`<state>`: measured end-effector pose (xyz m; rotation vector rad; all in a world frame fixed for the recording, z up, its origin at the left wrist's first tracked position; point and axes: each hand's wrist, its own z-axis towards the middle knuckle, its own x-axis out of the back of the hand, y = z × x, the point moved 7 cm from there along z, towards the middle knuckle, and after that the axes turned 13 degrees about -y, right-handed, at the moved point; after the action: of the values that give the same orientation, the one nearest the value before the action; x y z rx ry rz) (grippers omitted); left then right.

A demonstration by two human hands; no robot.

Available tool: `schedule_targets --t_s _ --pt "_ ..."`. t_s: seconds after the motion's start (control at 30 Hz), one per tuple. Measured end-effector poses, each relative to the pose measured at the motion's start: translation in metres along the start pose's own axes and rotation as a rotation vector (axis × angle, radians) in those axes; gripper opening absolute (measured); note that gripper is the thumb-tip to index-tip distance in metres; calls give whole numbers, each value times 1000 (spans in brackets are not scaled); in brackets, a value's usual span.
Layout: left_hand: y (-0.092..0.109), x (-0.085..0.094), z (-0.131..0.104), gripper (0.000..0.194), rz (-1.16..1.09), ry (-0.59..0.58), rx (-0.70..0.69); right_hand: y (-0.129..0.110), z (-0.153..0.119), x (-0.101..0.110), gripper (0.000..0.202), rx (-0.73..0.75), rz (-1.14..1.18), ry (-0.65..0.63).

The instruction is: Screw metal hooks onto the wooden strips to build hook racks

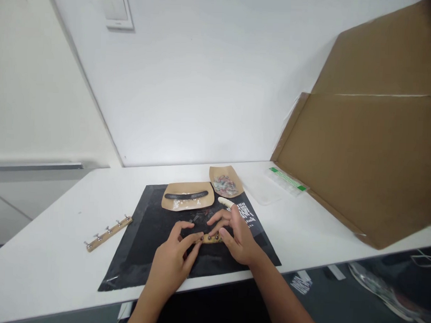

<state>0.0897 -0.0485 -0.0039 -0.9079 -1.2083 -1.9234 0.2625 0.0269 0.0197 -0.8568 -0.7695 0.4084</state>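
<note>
A short wooden strip (pixel 212 239) with several dark round knobs lies on the black mat (pixel 132 267), between my two hands. My left hand (pixel 176 252) pinches the strip's left end between thumb and fingertips. Curled over its right part, my right hand (pixel 239 238) has thumb and fingers touching the strip around the knobs. The raised index finger of that hand wears a white finger cover (pixel 225 202). My fingers partly hide both ends of the strip. A few small dark bits (pixel 198 217) lie on the mat just beyond my hands.
Behind my hands, a cardboard tray (pixel 208 202) holds a dark curved bar (pixel 186 196); another tray (pixel 235 175) holds colourful bits. A wooden rack with metal pegs (pixel 108 230) lies left. At right are a clear plastic lid (pixel 262 189), a green-marked packet (pixel 289 180) and a large cardboard box (pixel 362 153).
</note>
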Motion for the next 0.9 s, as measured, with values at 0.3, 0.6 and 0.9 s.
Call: schedule_targets --t_s 0.3,0.6,0.9 --pt "0 0 -1 25 -1 -2 -1 -2 -4 14 19 31 128 217" --pt "-4 -3 -2 26 -8 -10 9 5 -2 11 19 -50 65 144" --pt "-3 3 -3 27 20 84 -15 15 -11 30 20 -86 46 365"
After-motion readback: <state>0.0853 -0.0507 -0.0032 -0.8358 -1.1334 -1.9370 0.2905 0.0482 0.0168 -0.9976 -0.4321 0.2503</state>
